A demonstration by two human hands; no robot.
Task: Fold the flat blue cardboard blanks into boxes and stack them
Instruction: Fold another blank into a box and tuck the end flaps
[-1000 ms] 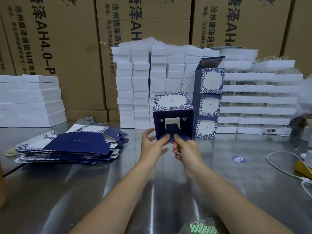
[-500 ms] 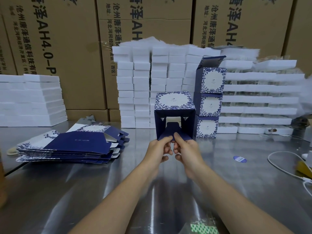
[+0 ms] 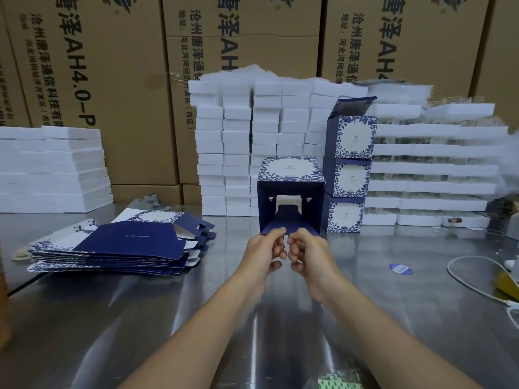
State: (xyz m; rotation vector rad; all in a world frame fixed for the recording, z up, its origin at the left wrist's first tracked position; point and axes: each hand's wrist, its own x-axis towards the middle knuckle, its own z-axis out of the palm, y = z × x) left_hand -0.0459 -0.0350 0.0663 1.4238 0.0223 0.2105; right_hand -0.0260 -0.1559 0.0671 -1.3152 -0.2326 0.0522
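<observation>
A half-formed blue box [image 3: 291, 171] with a white floral panel on top lies on its side on the steel table, its open end facing me. My left hand [image 3: 266, 249] and my right hand [image 3: 308, 252] are side by side at its near bottom edge, fingers curled, each pinching the lower flap. A pile of flat blue blanks [image 3: 118, 242] lies to the left. Three finished blue boxes [image 3: 351, 175] stand stacked just right of the open box, the top one with its lid up.
White foam trays [image 3: 252, 147] are piled behind the box, at the left [image 3: 53, 169] and at the right [image 3: 432, 169], in front of brown cartons [image 3: 118, 88]. A white cable [image 3: 477, 279], a yellow object and a blue sticker [image 3: 400, 268] lie at the right.
My left hand has closed in from open fingers to a pinch on the box's lower flap beside my right hand. Both hands have drawn slightly toward me; the box stays in place.
</observation>
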